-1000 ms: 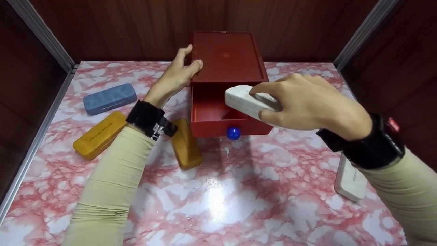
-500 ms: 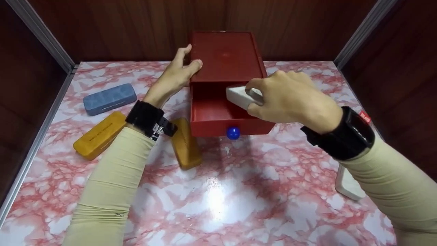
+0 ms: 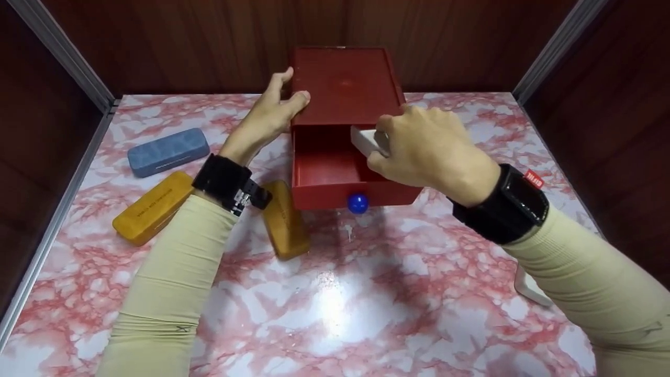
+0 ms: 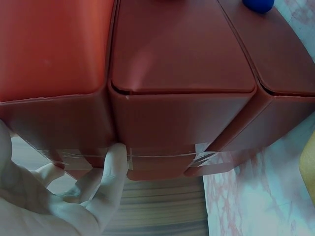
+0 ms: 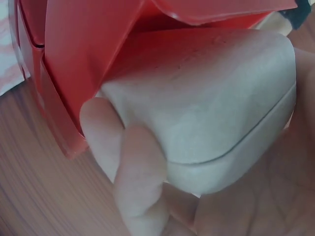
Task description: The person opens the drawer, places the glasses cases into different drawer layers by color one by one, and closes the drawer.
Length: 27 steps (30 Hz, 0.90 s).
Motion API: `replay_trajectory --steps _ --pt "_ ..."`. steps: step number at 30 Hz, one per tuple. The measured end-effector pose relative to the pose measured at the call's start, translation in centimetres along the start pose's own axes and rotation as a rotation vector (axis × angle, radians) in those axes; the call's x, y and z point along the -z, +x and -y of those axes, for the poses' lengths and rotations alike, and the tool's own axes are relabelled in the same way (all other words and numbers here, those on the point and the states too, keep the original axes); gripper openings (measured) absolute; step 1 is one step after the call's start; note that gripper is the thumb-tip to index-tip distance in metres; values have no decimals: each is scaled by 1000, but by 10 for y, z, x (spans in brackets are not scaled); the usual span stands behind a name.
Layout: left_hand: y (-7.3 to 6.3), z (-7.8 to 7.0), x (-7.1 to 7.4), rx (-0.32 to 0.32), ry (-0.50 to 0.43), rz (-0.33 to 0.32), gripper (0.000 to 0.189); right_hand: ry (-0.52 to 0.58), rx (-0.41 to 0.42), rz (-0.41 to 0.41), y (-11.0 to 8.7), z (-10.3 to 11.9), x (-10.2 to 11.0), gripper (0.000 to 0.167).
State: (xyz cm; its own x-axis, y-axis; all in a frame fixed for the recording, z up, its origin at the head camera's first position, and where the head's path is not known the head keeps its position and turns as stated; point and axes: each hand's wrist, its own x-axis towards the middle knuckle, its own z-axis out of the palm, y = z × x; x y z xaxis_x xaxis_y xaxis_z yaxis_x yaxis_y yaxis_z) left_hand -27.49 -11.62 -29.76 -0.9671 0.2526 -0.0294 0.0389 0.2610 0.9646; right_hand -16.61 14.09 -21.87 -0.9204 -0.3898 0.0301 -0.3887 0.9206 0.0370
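My right hand [image 3: 434, 149] grips a white glasses case [image 3: 369, 140] whose far end is inside the mouth of a pulled-out red drawer [image 3: 322, 196]. The right wrist view shows the case [image 5: 202, 108] tilted, with fingers curled on its near side and red plastic right behind it. A round blue knob [image 3: 358, 203] sits on the drawer front. My left hand [image 3: 272, 112] rests against the left side of the red drawer box [image 3: 343, 78], thumb over its top edge. In the left wrist view, its fingers [image 4: 114, 169] touch the box wall.
A blue glasses case [image 3: 168, 152] and two mustard-yellow ones, one farther left [image 3: 153, 208] and one beside the drawer [image 3: 287, 222], lie on the marbled table. Another white glasses case [image 3: 531, 287] lies at right, partly behind my sleeve. Dark wood-look panels surround the table.
My right hand has moved left and inward, carrying the white glasses case from in front of the drawer into its right part. My left hand and the drawer box have stayed nearly still.
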Motion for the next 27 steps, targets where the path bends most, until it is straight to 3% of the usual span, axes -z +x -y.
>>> replay_trajectory --steps 5,10,27 --pt "0 -1 1 -3 2 8 80 -11 -17 -39 1 2 -4 29" --pt "0 0 -1 -8 -40 8 79 -32 -20 -25 2 6 -4 29" --pt "0 -1 0 5 26 -13 79 -44 -39 -63 5 11 -8 31"
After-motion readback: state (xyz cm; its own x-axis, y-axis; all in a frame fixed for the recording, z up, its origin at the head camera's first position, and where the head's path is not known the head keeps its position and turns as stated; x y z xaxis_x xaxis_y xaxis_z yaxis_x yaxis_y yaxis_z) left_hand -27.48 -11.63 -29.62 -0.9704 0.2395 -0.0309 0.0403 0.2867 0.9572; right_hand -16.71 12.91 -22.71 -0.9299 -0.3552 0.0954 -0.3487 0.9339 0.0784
